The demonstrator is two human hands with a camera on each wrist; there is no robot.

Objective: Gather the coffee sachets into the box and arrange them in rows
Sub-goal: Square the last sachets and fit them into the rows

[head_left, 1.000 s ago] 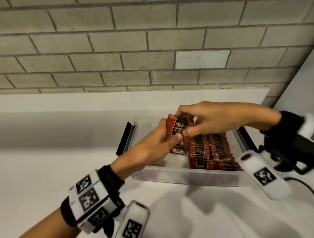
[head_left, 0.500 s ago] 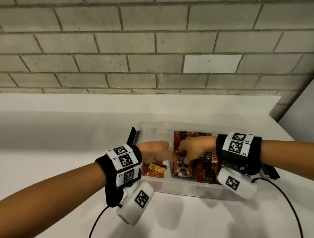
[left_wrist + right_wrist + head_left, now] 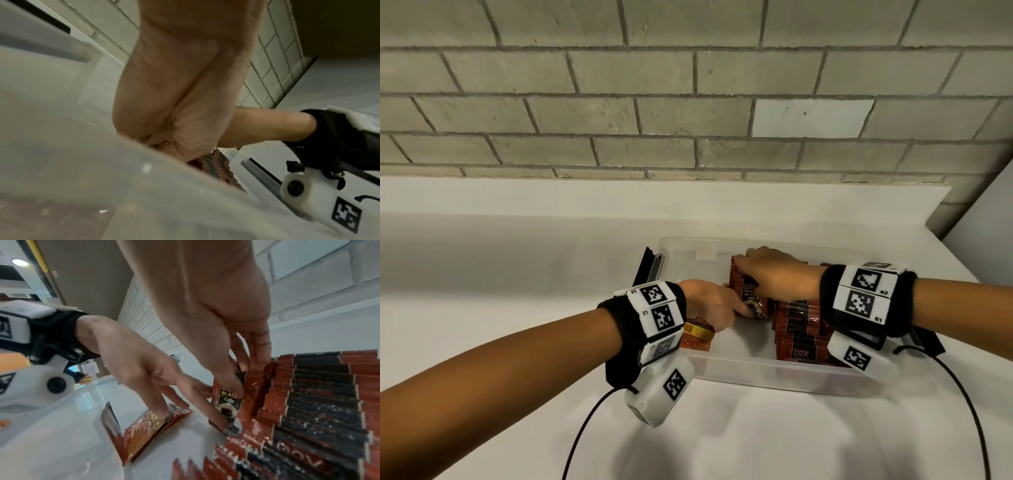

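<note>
A clear plastic box point(image 3: 756, 371) stands on the white table. Rows of red-and-black coffee sachets point(image 3: 799, 329) fill its right side, shown close in the right wrist view point(image 3: 318, 402). My right hand point(image 3: 770, 274) pinches an upright sachet point(image 3: 228, 402) against the left of those rows, thumb on its front and fingers behind its top. My left hand point(image 3: 714, 305) reaches in with straight fingers point(image 3: 205, 389) touching that sachet's lower edge. A few loose sachets point(image 3: 697, 337) lie flat at the box's left, under the left hand. In the left wrist view the box wall point(image 3: 82, 162) hides the left hand's fingertips.
Black latch handles stick out at the box's left end point(image 3: 649, 270) and right end point(image 3: 928, 342). A grey brick wall point(image 3: 688, 102) rises behind the table. Cables from the wrist cameras point(image 3: 585, 421) trail over the table in front of the box.
Both hands have come down from above the box into it with the sachet. The right hand has since slid toward the far side, over the sachet's top.
</note>
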